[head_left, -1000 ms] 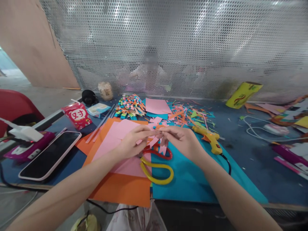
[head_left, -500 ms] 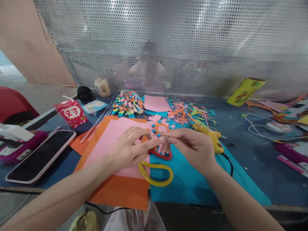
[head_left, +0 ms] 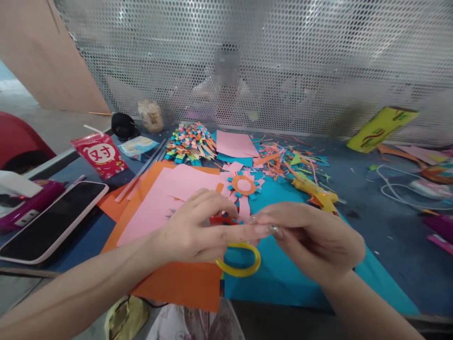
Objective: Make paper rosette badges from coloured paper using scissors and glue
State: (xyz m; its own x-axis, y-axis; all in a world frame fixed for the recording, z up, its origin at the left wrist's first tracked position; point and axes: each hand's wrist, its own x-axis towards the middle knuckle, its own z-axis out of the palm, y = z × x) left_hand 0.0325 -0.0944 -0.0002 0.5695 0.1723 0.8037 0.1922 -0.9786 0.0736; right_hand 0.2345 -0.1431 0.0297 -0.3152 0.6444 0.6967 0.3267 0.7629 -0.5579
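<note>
My left hand (head_left: 198,226) is over the pink paper, its index finger stretched out until the tip meets the fingertips of my right hand. Its other fingers are loosely bent, and I see nothing held in them. My right hand (head_left: 311,236) is pinched, thumb against fingers; whatever lies in the pinch is too small or hidden to make out. Just beyond the fingertips lies a paper flower (head_left: 244,185) with an orange ring, pink centre and blue and pink petals. Scissors with a yellow handle loop (head_left: 244,271) and a red one lie partly hidden beneath my left hand.
Pink paper (head_left: 148,208), orange paper (head_left: 177,288) and blue paper (head_left: 283,283) cover the table front. A yellow glue gun (head_left: 318,193) lies right, near paper scraps (head_left: 276,156). Fringed paper strips (head_left: 191,144) are piled behind. A phone (head_left: 53,222) and red drink pouch (head_left: 101,153) are left.
Both hands have moved slightly right and nearer, away from the paper flower, which now shows more fully. The view has shifted a little. My right hand stays pinched.
</note>
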